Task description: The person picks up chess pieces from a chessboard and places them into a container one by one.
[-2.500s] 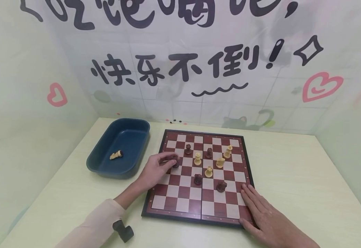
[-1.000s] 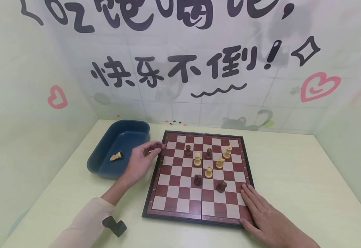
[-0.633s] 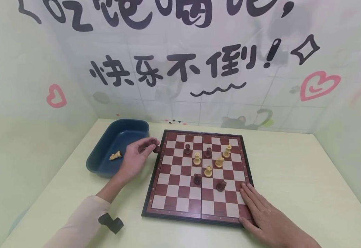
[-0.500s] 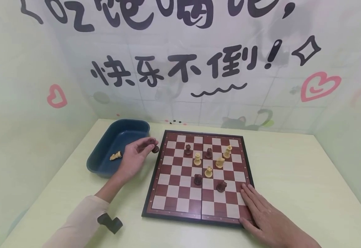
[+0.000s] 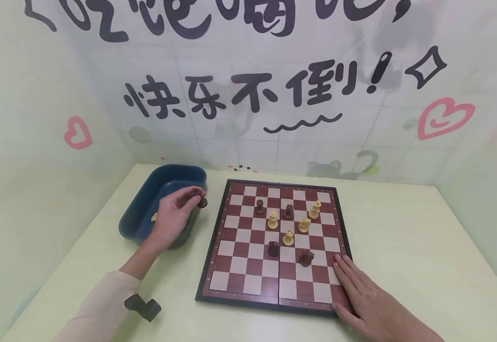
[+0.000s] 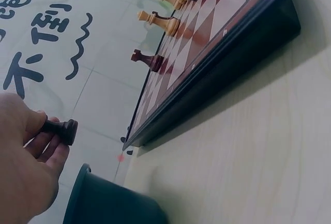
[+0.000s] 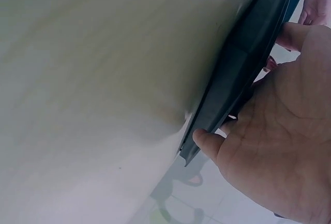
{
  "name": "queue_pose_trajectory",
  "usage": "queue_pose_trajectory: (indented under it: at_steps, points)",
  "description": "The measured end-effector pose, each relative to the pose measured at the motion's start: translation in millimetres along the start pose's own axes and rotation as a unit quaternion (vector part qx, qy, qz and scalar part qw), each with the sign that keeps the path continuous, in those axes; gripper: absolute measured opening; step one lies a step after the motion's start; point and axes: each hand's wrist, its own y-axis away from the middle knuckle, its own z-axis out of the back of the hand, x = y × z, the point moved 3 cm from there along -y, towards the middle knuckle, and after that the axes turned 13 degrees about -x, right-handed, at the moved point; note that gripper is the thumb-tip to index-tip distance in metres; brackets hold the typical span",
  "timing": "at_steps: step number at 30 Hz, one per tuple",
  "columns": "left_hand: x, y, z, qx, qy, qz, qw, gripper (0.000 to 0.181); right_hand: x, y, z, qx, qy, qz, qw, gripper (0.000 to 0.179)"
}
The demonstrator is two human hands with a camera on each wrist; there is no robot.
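Note:
My left hand pinches a dark brown chess piece between thumb and fingers, over the right side of the blue tray. The piece's round base shows; its top is hidden in the fingers. A cream chess piece inside the tray is mostly covered by the hand. My right hand rests with straight fingers on the right edge of the chessboard. Several pieces stand on the board, among them a dark rook, a cream knight and a dark knight.
The pale wooden table extends on both sides of the board. Behind it hangs a printed white curtain with black characters. A black strap end sticks out from the left sleeve.
My left hand has lifted the dark chess piece off the board's left side and carried it left, over the tray's right rim. The right hand stays on the board's edge.

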Motion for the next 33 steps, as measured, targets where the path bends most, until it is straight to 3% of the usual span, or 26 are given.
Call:
queue_pose_trajectory:
  at_steps: [8, 20, 33]
  points:
    - [2.5, -4.8, 12.1, -0.021, -0.013, -0.015, 0.9996, 0.024, -2, 0.0, 0, -0.012, 0.002, 0.011, 0.9999, 0.081]
    - [5.6, -5.8, 25.7, -0.034, -0.008, -0.004, 0.9994, 0.024, -1, -0.6, 0, -0.008, 0.006, 0.004, 0.9999, 0.081]
    - [12.4, -5.7, 41.0, -0.059, -0.086, 0.003, 0.9946, 0.027, -1, -0.5, 0, -0.011, 0.009, 0.007, 0.9999, 0.081]
